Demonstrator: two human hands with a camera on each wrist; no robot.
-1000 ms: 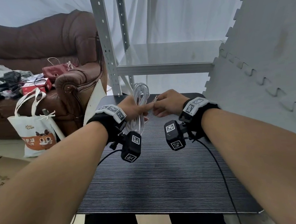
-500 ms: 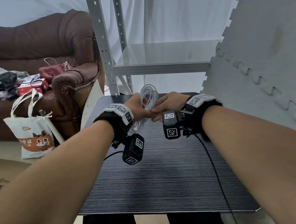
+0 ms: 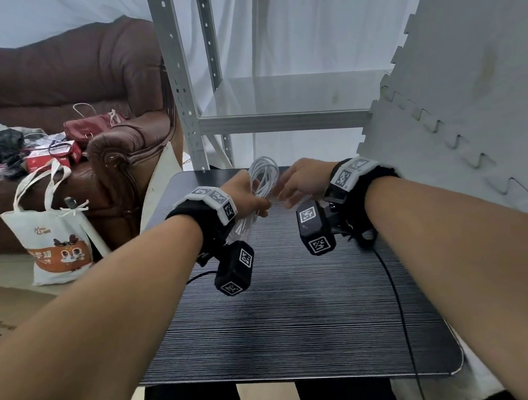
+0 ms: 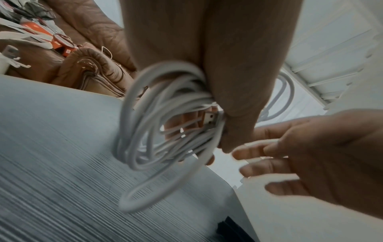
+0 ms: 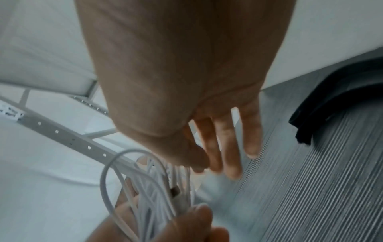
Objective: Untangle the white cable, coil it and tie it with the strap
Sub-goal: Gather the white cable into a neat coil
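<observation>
The left hand point(image 4: 232, 85) grips the coiled cable point(image 4: 165, 131) at its waist, above the far end of the tabletop point(image 3: 287, 326). The right hand point(image 4: 306, 153) hangs just beside it, fingers loose and holding nothing. No strap shows. One loop sags lower; a slackened grip would probably let the loops spring apart, and the plug point(image 4: 210, 118) tucked inside might slide out.
</observation>
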